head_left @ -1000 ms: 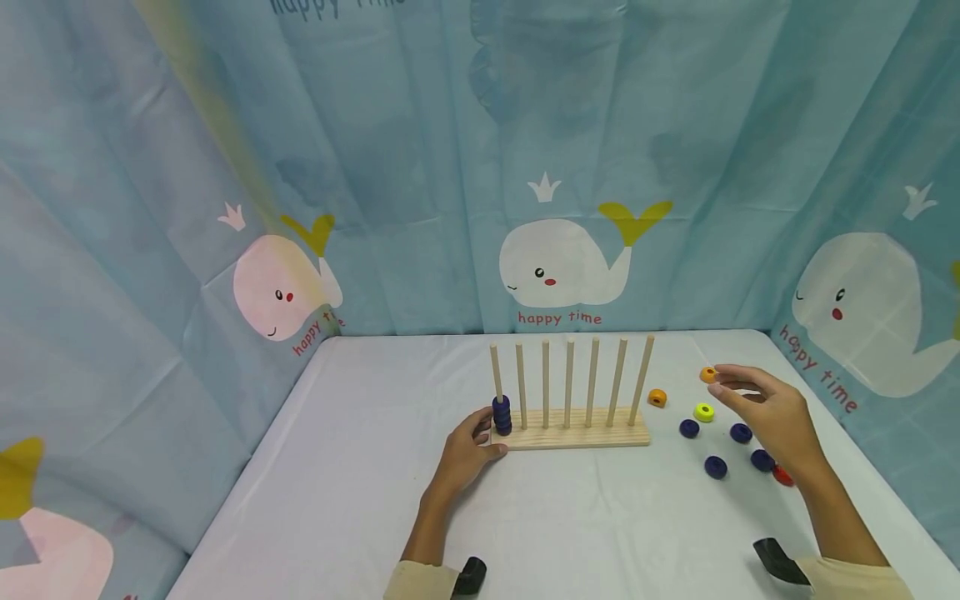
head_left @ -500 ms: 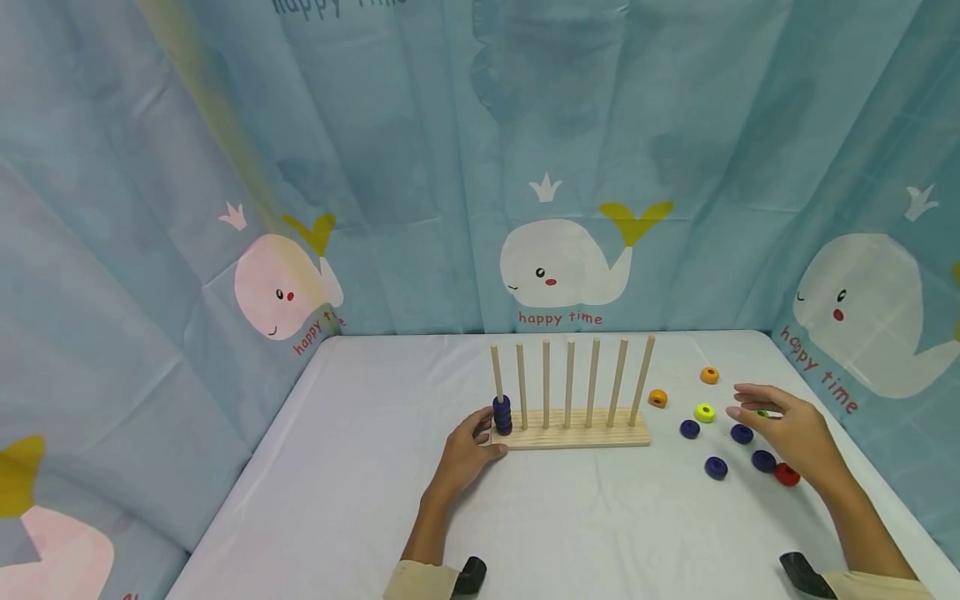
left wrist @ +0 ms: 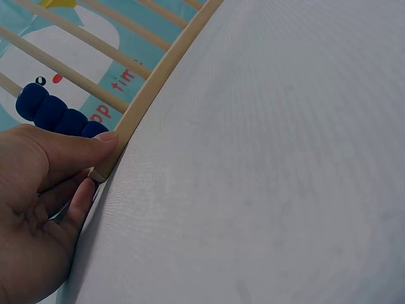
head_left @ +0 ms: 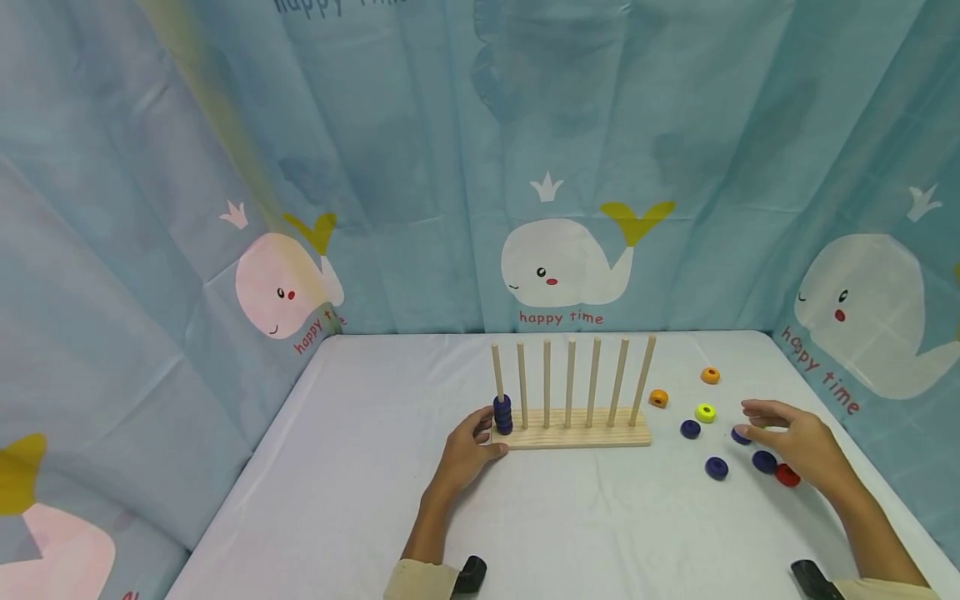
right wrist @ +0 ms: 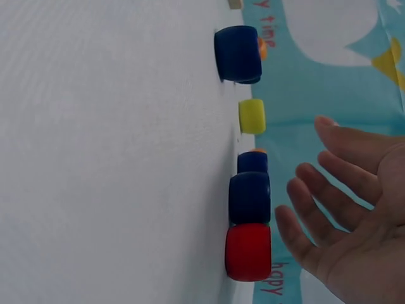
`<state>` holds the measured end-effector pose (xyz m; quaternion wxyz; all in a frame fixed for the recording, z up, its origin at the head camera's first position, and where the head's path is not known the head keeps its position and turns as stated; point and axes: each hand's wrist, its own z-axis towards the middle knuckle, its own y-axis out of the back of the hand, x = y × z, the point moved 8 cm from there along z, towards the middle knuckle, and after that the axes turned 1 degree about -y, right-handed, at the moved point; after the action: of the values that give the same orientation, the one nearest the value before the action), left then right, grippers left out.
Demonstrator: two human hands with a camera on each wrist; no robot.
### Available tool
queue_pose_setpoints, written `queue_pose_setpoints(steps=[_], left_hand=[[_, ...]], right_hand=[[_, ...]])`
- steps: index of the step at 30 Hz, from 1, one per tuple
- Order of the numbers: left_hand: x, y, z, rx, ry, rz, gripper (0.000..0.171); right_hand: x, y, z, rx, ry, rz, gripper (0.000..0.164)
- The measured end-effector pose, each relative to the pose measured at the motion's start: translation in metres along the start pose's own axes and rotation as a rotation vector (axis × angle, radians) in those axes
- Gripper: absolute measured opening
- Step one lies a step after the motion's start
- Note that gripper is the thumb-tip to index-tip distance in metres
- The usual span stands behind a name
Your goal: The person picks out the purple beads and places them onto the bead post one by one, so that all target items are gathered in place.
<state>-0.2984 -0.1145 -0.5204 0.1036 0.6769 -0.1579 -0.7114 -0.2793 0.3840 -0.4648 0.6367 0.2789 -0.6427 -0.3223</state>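
My left hand (head_left: 463, 457) grips the left end of a wooden peg rack (head_left: 577, 435), thumb on the front edge of its base. Several dark blue beads (head_left: 502, 417) are stacked on the leftmost peg; the other pegs are bare. Above the loose beads at the right hovers my right hand (head_left: 802, 446), holding nothing, its fingers apart in the right wrist view. Its thumb and fingertips partly cover a blue bead (head_left: 739, 437) in the head view. Closer to the wrist lie another blue bead (right wrist: 250, 198) and a red bead (right wrist: 248, 252), side by side.
Farther back on the white tabletop (head_left: 360, 467) lie two orange beads (head_left: 658, 398) and a yellow bead (head_left: 705, 412). Two more blue beads (head_left: 716, 468) lie between the rack and my right hand. A blue whale-print curtain (head_left: 420, 208) surrounds the table.
My right hand has drawn back from beside the far orange bead, toward the right and nearer me, over the blue beads. A green bead glimpsed behind its fingers is now hidden. The left hand stays put.
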Motion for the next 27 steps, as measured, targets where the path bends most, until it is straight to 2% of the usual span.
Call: queue_pose_setpoints(steps=[10,20,27], left_hand=[[0.001,0.000,0.001,0.000,0.001,0.005,0.072],[0.001,0.001,0.000,-0.006,0.008,0.014,0.071],[0.002,0.000,0.000,-0.010,0.008,0.022,0.071]], right_hand=[[-0.011,-0.005,0.004,0.057,-0.019,-0.039,0.064],[-0.017,-0.007,0.008,0.083,-0.018,-0.052,0.063],[-0.017,-0.010,0.012,0.078,0.007,-0.102,0.058]])
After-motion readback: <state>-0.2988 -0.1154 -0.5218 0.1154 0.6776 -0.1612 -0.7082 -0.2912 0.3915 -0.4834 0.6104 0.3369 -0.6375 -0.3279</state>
